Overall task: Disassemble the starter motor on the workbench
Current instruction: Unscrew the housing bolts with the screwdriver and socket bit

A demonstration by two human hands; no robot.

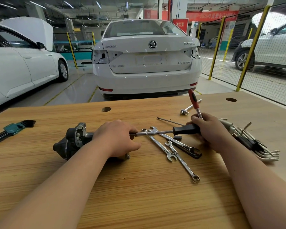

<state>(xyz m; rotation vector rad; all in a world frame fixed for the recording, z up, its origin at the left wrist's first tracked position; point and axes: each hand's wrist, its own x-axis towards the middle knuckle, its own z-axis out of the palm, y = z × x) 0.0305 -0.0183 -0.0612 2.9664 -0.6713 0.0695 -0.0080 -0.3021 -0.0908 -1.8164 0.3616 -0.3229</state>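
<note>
My left hand (pixel 118 138) curled its fingers round the dark grey metal starter motor (pixel 72 140) on the pale wooden bench (pixel 122 192). Right of the motor, my right hand (pixel 210 131) gripped a black-handled steel driver (pixel 185 130) above loose chrome spanners (pixel 171 157). Bare wood lay nearer me, and a white car (pixel 147 63) stood beyond.

Black starter motor (pixel 69 142), red-black screwdriver (pixel 193 101)

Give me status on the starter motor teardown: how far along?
Early. Done: only the tools are out, with wrenches on the workbench. No removed parts show, and the starter motor looks whole. In hand: the left hand, over the motor, grips the shaft tip of the black-handled driver. The right hand holds its handle and a red-handled tool. Left: seemingly the whole disassembly.
</note>
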